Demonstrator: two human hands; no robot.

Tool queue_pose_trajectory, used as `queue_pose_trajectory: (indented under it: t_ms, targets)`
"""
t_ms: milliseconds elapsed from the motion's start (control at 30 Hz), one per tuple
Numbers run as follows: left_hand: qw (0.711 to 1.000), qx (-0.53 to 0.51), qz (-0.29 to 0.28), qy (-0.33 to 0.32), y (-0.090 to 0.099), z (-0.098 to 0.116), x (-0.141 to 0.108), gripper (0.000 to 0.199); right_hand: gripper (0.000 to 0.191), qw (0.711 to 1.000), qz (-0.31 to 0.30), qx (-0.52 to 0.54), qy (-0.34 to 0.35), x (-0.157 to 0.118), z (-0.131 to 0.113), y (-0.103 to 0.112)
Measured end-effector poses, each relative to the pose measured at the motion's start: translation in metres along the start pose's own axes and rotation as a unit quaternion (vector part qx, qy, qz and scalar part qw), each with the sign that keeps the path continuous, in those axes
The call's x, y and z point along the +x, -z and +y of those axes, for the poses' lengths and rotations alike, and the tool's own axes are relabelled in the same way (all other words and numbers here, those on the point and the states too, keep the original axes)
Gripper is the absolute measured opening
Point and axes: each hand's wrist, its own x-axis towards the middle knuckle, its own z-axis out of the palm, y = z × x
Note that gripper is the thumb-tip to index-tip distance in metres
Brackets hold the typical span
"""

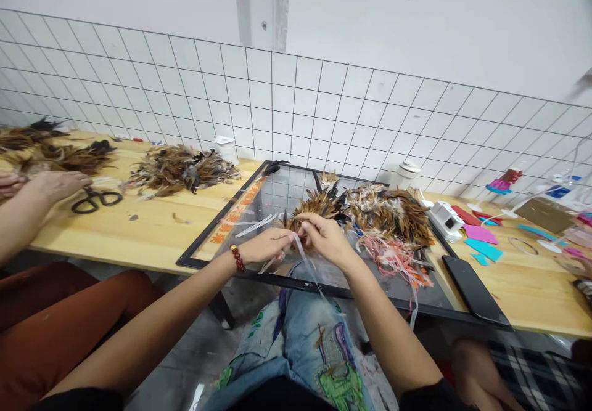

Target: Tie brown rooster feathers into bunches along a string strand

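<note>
Both my hands meet above the near part of a black-framed glass panel (277,183). My left hand (272,244), with a beaded bracelet at its wrist, is closed in a pinch on a thin white ribbon (303,254). One end of the ribbon hangs down over the panel's front edge. My right hand (326,238) is closed at the base of a bunch of brown and black feathers (319,204); its fingertips are partly hidden. Just left of the hands, some white strips (256,225) lie on the glass.
A larger feather pile (391,211) and tangled pink and white strings (393,257) lie right of my hands. A phone (474,291) rests at the panel's right edge. On the left are another feather pile (182,167), black-handled scissors (96,200) and a co-worker's hand (58,186).
</note>
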Motion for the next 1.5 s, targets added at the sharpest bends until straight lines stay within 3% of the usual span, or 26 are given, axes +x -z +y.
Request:
queue_pose_trajectory:
  t_ms: [67, 133, 300, 467, 800, 900, 1000, 1133, 1300, 1500]
  targets:
    - [0.999, -0.012, -0.022, 0.03, 0.001, -0.002, -0.001, 0.032, 0.029, 0.996, 0.03, -0.082, 0.034, -0.001, 0.011, -0.004]
    - [0.998, -0.02, -0.035, 0.049, 0.002, -0.003, -0.001, 0.031, 0.028, 0.991, 0.016, -0.119, 0.062, -0.002, 0.022, -0.013]
    - [0.998, -0.012, -0.021, 0.056, 0.003, -0.001, 0.002, 0.031, 0.015, 0.978, 0.057, -0.201, 0.023, -0.004, 0.032, -0.033]
    - [0.998, -0.001, -0.03, 0.051, 0.005, -0.005, 0.006, 0.03, 0.011, 0.961, 0.061, -0.268, 0.035, -0.005, 0.031, -0.036]
    - [0.998, -0.049, -0.001, 0.044, 0.006, -0.006, 0.009, 0.03, 0.024, 0.979, 0.087, -0.171, 0.064, -0.011, 0.037, -0.037]
    - [0.998, -0.04, -0.004, 0.045, 0.005, -0.007, 0.008, 0.031, 0.022, 0.984, 0.07, -0.15, 0.066, -0.01, 0.04, -0.038]
    - [0.999, -0.024, -0.014, 0.039, 0.006, -0.007, 0.008, 0.031, 0.018, 0.983, 0.063, -0.162, 0.053, -0.007, 0.039, -0.04]
    - [0.999, -0.022, -0.02, 0.027, 0.006, -0.006, 0.009, 0.031, 0.012, 0.976, 0.107, -0.189, 0.031, -0.006, 0.035, -0.043]
    - [0.999, -0.047, -0.02, 0.018, 0.006, -0.008, 0.008, 0.035, 0.018, 0.978, 0.116, -0.165, 0.048, -0.009, 0.034, -0.045]
    - [0.999, -0.05, -0.011, 0.018, 0.003, -0.016, 0.006, 0.039, 0.017, 0.968, 0.134, -0.21, 0.026, -0.008, 0.033, -0.054]
